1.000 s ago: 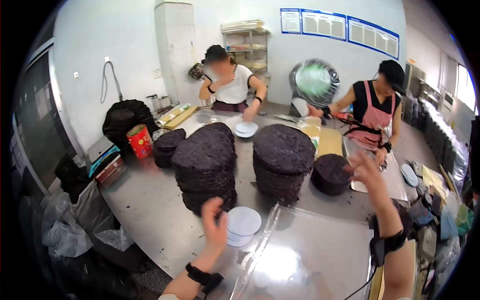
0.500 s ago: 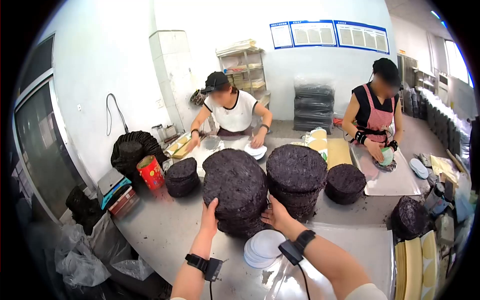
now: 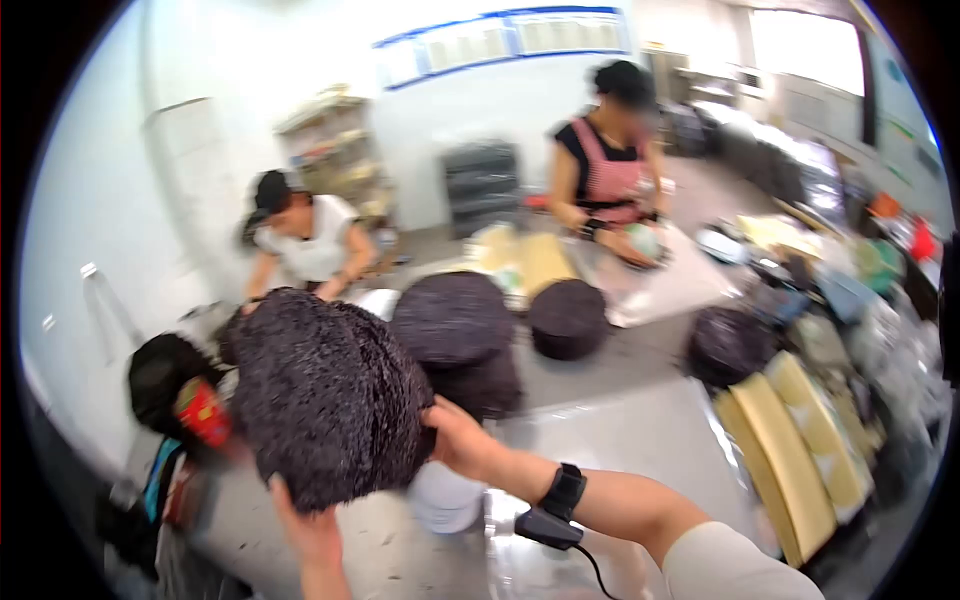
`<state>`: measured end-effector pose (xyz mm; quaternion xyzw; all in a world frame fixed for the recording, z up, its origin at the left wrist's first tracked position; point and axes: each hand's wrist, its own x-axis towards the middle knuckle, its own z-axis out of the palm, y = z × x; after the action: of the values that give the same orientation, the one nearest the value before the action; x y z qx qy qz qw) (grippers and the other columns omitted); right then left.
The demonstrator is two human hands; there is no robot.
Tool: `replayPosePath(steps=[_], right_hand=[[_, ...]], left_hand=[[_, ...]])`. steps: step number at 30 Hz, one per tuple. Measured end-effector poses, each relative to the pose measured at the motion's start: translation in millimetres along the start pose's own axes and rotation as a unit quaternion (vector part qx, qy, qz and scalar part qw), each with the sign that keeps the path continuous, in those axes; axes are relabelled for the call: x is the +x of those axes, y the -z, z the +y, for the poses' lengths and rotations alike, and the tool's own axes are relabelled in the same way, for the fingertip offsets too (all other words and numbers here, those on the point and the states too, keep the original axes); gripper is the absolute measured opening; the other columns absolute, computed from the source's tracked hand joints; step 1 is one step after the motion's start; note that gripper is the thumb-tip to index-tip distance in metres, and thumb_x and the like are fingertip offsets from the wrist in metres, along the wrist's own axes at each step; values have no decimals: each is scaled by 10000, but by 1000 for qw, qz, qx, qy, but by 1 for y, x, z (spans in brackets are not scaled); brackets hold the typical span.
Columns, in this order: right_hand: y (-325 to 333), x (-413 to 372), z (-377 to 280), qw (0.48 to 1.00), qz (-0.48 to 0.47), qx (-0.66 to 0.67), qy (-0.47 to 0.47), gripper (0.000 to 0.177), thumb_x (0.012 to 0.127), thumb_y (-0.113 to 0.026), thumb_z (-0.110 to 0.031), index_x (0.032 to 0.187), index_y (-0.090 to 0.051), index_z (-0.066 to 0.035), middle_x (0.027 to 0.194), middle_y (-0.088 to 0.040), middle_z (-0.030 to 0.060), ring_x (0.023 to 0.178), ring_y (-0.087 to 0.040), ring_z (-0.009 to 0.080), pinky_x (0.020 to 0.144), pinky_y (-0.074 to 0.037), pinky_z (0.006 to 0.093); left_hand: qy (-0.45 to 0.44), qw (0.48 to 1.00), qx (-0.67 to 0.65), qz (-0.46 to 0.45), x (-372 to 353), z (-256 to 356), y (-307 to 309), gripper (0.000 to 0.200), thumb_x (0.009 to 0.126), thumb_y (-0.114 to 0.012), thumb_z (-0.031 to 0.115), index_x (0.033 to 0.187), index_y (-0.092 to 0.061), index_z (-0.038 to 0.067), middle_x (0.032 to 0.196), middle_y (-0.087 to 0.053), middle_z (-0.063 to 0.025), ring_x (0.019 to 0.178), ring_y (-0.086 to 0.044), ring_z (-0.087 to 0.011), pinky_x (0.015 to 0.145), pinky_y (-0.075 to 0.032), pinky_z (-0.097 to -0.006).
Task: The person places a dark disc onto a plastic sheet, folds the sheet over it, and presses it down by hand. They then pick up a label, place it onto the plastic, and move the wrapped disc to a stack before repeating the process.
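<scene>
A thick stack of dark, round seaweed sheets (image 3: 330, 400) is held tilted above the metal table, its flat face turned toward me and its layered edge to the right. My left hand (image 3: 305, 530) supports it from below at the lower left, fingers partly hidden. At the right edge, my right hand (image 3: 458, 435) presses against the layers, fingertips behind them. Just behind stands another tall dark stack (image 3: 455, 320) of the same sheets. White round discs (image 3: 445, 498) lie on the table under the held stack.
A smaller dark stack (image 3: 568, 318) stands farther right, and another (image 3: 730, 343) near the table's right side. Yellowish curved sheets (image 3: 775, 460) lie at the right edge. A red can (image 3: 203, 412) is at the left. Two co-workers (image 3: 310, 235) work across the table.
The stack has been raised and tipped so its layered side faces right. Both hands have moved with it. The view has swung to the right and is blurred.
</scene>
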<state>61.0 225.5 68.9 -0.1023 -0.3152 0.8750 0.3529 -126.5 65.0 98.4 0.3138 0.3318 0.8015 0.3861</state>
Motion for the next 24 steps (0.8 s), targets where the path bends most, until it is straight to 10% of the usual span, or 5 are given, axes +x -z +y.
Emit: replayPosePath(steps=[3, 8, 11, 17, 24], right_hand=[[41, -111, -15, 996, 70, 43, 45, 573, 893, -558, -263, 1430, -420, -117, 1412, -519, 44, 1300, -474, 236, 1066, -387, 495], [91, -289, -82, 944, 299, 72, 119, 539, 951, -464, -454, 1360, -521, -107, 1426, -514, 79, 1296, -487, 288, 1104, -342, 524], [116, -337, -156, 897, 372, 55, 232, 505, 968, -440, -455, 1284, -570, -83, 1372, -561, 101, 1266, -519, 290, 1074, -388, 518], [291, -353, -269, 866, 338, -46, 366, 470, 942, -497, -410, 1295, -535, -101, 1351, -569, 77, 1235, -543, 281, 1010, -445, 504], [412, -350, -279, 867, 390, 1, 309, 572, 964, -441, -470, 1396, -466, -96, 1460, -475, 74, 1311, -476, 281, 1026, -424, 487]], left_hand=[[53, 974, 48, -214, -45, -31, -18, 795, 957, -316, 673, 1536, -258, 130, 1562, -309, -101, 1423, -316, -313, 1100, -336, -542], [59, 880, 268, -387, -83, -59, -105, 910, 929, -604, 424, 1567, -62, 65, 1619, -90, -164, 1497, -99, -352, 1160, -184, -547], [161, 853, 307, -389, -88, -81, -125, 803, 807, -536, 8, 1539, -208, 61, 1577, -261, -126, 1460, -247, -285, 1139, -248, -471], [19, 749, 498, -437, -93, -148, -132, 579, 810, -701, 100, 1349, -506, 21, 1376, -519, -166, 1252, -514, -331, 1006, -458, -415], [-139, 613, 740, -241, -43, -211, 16, 504, 687, -762, 94, 1160, -626, -13, 1215, -614, -190, 1113, -574, -388, 972, -473, -437]])
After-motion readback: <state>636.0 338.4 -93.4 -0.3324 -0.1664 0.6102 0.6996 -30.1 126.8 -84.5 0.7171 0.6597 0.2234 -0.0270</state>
